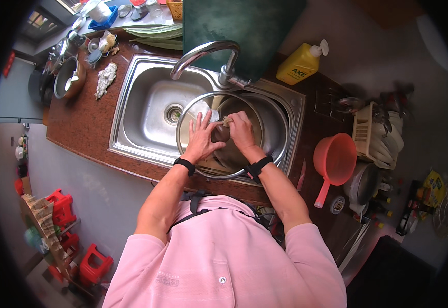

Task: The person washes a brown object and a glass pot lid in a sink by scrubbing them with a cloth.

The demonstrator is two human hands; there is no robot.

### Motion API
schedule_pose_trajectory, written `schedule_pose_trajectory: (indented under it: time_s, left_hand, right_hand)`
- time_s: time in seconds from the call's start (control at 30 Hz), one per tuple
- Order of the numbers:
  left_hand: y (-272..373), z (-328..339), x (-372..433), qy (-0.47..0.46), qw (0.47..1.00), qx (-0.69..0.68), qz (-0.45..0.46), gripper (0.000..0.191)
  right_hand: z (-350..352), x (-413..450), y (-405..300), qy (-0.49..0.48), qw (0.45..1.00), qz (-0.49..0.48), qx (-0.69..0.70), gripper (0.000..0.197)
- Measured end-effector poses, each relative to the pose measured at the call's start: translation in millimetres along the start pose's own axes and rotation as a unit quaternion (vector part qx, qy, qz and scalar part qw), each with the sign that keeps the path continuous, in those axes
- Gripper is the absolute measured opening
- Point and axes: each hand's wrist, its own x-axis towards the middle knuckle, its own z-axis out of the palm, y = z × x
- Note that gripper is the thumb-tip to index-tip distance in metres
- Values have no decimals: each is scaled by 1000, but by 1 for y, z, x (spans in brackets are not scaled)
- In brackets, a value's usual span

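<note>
A round, clear glass pot lid with a metal rim (180, 148) is over the double stainless steel sink (131, 104), mostly above the right basin. My left hand (201, 138) has its thumb and forefinger around the lid's dark knob (221, 133), the other fingers spread. Pinched in my right hand (242, 131) is a tan fibrous scrubber (227, 121), pressed beside the knob. Under the lid, a large metal pot (274, 131) sits in the right basin. Something white, partly hidden by my left fingers, shows through the glass.
The chrome faucet (204, 52) arches over the sink's back edge. A yellow pump bottle (300, 65) stands behind right. To the right are a red plastic dipper (334, 159), a knife (302, 175) and a dish rack (364, 131). A crumpled cloth (106, 80) and pot (70, 79) lie left.
</note>
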Motion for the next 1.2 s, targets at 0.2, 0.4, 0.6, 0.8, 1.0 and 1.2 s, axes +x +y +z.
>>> schedule_pose_trajectory:
  time_s: [0.2,0.4,0.6,0.8,1.0,1.2]
  left_hand:
    - [2,-2,-3,2,1000,-22,-6,73]
    - [5,-2,-1,-19,1000,-12,14,75]
    - [5,1,1,-15,1000,3,18,74]
    - [6,-1,-2,-14,1000,0,2,73]
    - [6,0,2,-4,1000,-13,24,72]
    - [0,1,-1,-16,1000,-19,15,74]
  right_hand:
    - [-40,-37,5,-117,992,-16,34,13]
    - [-35,-23,-14,-74,996,-16,53,20]
    - [-6,11,7,-10,997,-53,-54,11]
    - [-11,-18,1,-31,998,-39,-28,16]
    - [-33,-16,10,-60,994,-33,-85,20]
    - [-20,-15,10,-23,997,-9,-73,18]
